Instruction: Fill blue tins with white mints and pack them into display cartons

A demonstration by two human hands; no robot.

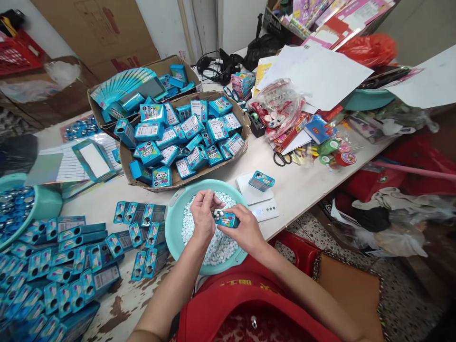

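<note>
Turquoise basin (48, 204) wall at the far left is cut off by the edge of the view, with blue and silver foil-wrapped balls (16, 204) inside. Below and beside it, rows of blue boxes (76, 259) with round openings run out of view; the lowest blur together. Farther right, a cardboard tray (153, 186) holds a heap of similar boxes, the lower ones hidden under the upper ones. Next comes a pale green tub (171, 237) of white pellets (217, 247), partly covered by both forearms. Over it, the left hand (204, 216) has thumb and fingers drawn together; whether anything is pinched between them cannot be told. Just beside it, above the pellets, is the small carton (228, 220), lying with its long axis roughly sideways, its left end towards the left hand, pellets showing there. The right hand (247, 228) grips its right end between thumb and fingers, hiding that end. Right of the tub, a white scale (245, 183) carries another box (261, 181); black-handled scissors (282, 159) lie beyond, their blades hard to make out.
</note>
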